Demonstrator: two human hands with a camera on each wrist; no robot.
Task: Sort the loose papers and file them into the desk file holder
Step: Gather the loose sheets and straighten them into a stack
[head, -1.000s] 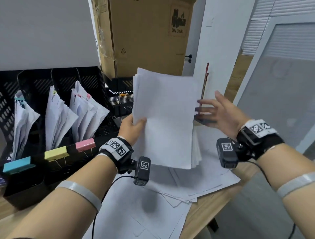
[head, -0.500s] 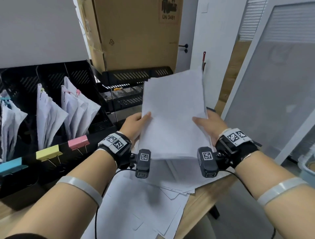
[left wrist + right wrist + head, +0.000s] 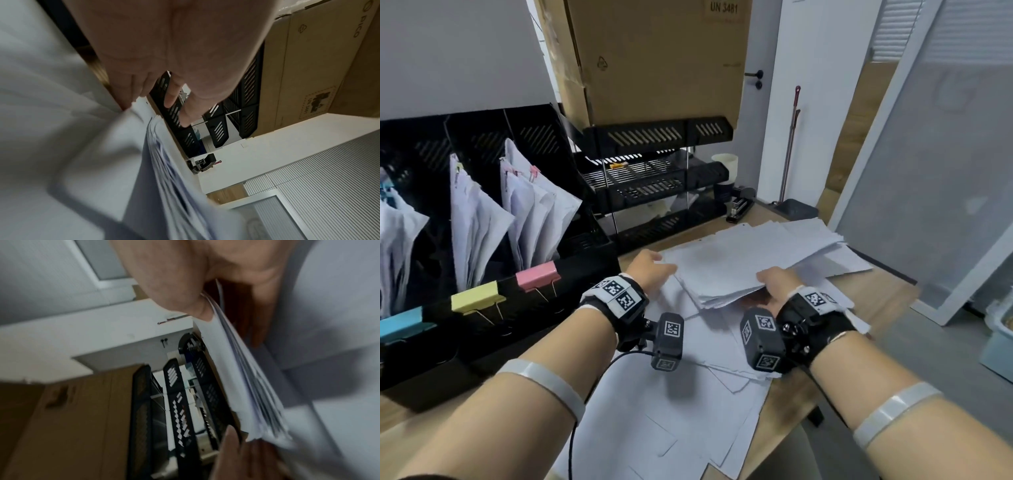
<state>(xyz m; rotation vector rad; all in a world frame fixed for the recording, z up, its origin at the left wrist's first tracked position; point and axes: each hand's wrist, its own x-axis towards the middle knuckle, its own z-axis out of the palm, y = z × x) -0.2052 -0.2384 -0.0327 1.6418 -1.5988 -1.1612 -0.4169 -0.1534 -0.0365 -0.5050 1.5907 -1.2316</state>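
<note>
To the left of both hands, the black mesh desk file holder (image 3: 482, 219) is standing with clipped papers. The left hand (image 3: 650, 270) is touching the thick stack of white paper sheets (image 3: 750, 260) at its left edge, fingers loose; the right hand (image 3: 777, 284) is gripping its near edge, above loose sheets on the wooden surface (image 3: 784, 418).

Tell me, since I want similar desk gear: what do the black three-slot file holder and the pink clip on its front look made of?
Black three-slot file holder: seemingly matte black plastic or coated metal, with slotted walls. Pink clip: likely painted metal, with thin wire handles.
</note>
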